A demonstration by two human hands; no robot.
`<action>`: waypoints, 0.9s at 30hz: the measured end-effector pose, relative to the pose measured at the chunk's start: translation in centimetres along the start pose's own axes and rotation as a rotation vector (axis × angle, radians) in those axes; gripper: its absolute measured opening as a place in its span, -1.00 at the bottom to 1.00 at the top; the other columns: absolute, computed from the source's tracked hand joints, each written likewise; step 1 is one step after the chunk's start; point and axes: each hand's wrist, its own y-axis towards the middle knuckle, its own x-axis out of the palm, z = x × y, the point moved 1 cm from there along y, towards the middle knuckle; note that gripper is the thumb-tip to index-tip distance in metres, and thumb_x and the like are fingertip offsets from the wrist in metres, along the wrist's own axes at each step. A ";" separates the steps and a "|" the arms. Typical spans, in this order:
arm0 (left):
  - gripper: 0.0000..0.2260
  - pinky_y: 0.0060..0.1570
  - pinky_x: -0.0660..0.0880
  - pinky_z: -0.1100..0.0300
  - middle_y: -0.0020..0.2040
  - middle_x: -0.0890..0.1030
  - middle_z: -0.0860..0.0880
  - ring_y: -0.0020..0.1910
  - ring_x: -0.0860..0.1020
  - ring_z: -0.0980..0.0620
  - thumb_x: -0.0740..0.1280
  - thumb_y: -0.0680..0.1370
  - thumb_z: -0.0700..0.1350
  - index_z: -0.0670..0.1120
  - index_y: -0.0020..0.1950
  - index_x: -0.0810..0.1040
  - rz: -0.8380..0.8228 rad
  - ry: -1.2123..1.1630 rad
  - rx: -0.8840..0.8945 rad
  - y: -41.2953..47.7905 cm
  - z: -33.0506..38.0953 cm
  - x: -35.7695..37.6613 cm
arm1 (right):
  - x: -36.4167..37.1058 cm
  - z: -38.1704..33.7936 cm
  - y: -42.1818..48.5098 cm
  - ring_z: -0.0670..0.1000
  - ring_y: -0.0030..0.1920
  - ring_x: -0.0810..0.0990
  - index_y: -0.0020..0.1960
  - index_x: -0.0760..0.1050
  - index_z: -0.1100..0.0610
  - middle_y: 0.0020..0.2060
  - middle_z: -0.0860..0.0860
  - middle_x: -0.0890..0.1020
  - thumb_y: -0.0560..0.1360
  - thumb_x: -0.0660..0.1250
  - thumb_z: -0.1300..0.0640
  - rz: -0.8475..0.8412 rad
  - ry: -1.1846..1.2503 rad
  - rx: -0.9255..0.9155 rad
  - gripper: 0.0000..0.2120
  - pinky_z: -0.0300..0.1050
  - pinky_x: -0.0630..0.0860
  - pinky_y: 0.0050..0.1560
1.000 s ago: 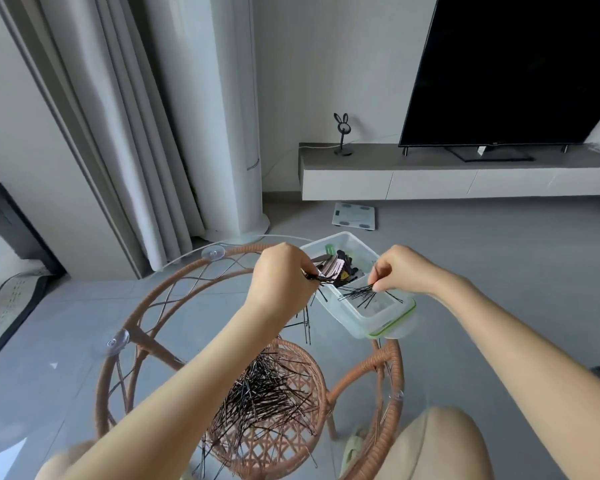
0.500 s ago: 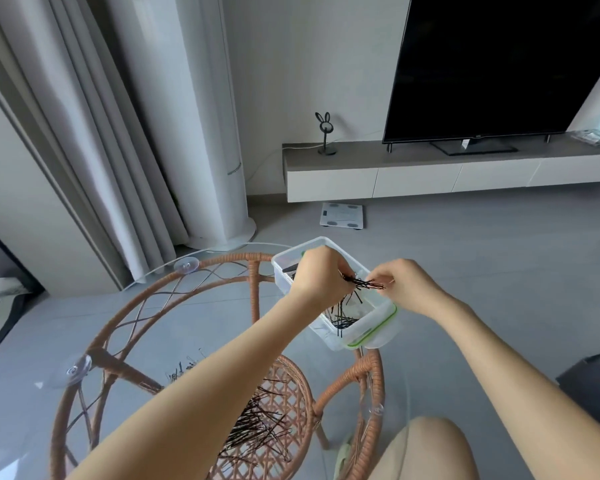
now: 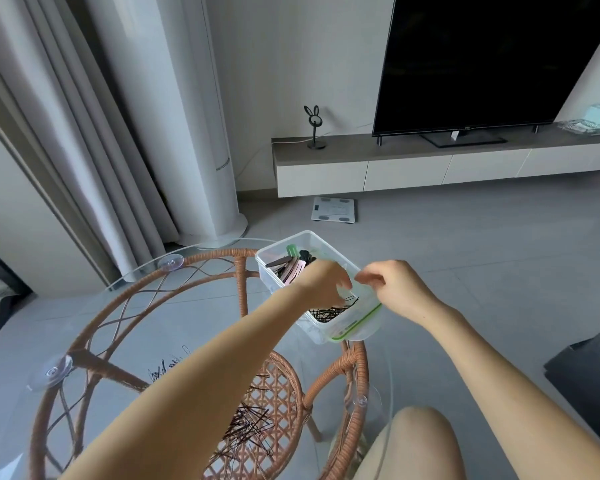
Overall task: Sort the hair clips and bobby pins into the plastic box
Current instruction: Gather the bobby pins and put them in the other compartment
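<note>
A clear plastic box point(image 3: 355, 327) with a green-edged lid under it stands on the glass table's far right side. Its far compartment holds pink, green and black hair clips point(image 3: 291, 266); its near compartment holds black bobby pins point(image 3: 331, 311). My left hand point(image 3: 321, 284) hovers over the middle of the box, fingers loosely curled downward, nothing visible in them. Just right of it, my right hand point(image 3: 394, 289) is above the box's right rim, thumb and fingers slightly apart, empty. A heap of loose bobby pins point(image 3: 246, 431) lies on the table near me, partly hidden by my left forearm.
The round glass tabletop point(image 3: 187, 306) rests on a rattan frame point(image 3: 125, 296) with suction cups. Beyond are a grey floor with a bathroom scale point(image 3: 334, 209), curtains, a tower fan and a low TV cabinet point(image 3: 430, 164). My knee point(image 3: 416, 445) is at the bottom right.
A bunch of bobby pins held between both hands half a second ago now lies in the box's near compartment. Both hands have let go and drawn slightly apart.
</note>
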 end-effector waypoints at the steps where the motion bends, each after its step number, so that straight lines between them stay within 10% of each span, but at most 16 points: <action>1: -0.70 0.16 0.41 0.25 0.21 0.61 -0.04 0.17 0.57 0.00 0.36 0.46 -0.23 -0.11 0.19 0.59 0.032 -0.038 -0.010 -0.3 -0.1 -0.7 | 0.0 -0.1 -0.1 0.06 0.08 0.60 0.04 0.62 0.18 0.03 0.08 0.67 0.48 0.20 0.38 -0.006 -0.013 -0.002 -0.72 -0.11 0.48 0.15; 12: -0.80 0.06 0.53 0.18 0.07 0.67 -0.06 -0.06 0.61 0.03 0.30 0.51 -0.25 -0.11 0.05 0.65 0.410 -0.174 -0.248 -11.3 -8.0 -3.6 | 3.7 -8.6 -5.6 0.01 -0.06 0.60 0.05 0.61 0.17 -0.02 0.06 0.68 0.49 0.29 0.22 -0.034 -0.030 -0.248 -0.81 -0.18 0.49 0.02; 15: -0.76 0.07 0.45 0.22 0.18 0.61 -0.02 0.02 0.54 0.08 0.34 0.50 -0.05 -0.01 0.16 0.58 0.307 -0.107 -0.355 -16.0 -11.1 -1.7 | 7.2 -11.1 -8.3 -0.05 0.11 0.50 0.28 0.45 0.11 0.19 0.03 0.56 0.42 0.38 -0.01 -0.296 -0.057 -0.336 -0.53 -0.21 0.40 0.17; 19: -0.17 0.37 0.29 -0.09 0.48 0.23 -0.13 0.44 0.24 -0.16 0.29 0.34 0.37 0.12 0.50 0.08 -0.109 0.085 -0.540 -21.6 -13.8 1.7 | 11.4 -10.6 -9.6 0.10 0.50 -0.03 0.50 -0.19 -0.06 0.52 0.04 -0.06 0.24 0.43 -0.28 -0.603 -0.410 -0.353 0.08 0.12 0.02 0.47; 23: 0.12 0.41 0.24 -0.16 0.53 0.07 -0.17 0.49 0.12 -0.19 0.19 0.10 0.55 0.15 0.51 -0.19 -0.157 0.148 -0.607 -24.4 -14.1 4.4 | 14.6 -10.1 -8.7 0.15 0.50 -0.24 0.46 -0.37 -0.09 0.50 0.09 -0.26 0.15 0.37 -0.42 -0.594 -0.476 -0.302 0.21 0.18 -0.21 0.46; 27: 0.04 0.38 0.23 -0.07 0.47 0.17 -0.14 0.42 0.19 -0.15 0.31 0.21 0.45 0.04 0.53 -0.04 -0.047 0.260 -0.533 -24.0 -12.5 6.4 | 16.6 -12.1 -7.6 0.21 0.50 -0.08 0.49 -0.25 -0.05 0.52 0.11 -0.05 0.20 0.35 -0.41 -0.504 -0.480 -0.318 0.13 0.20 -0.07 0.47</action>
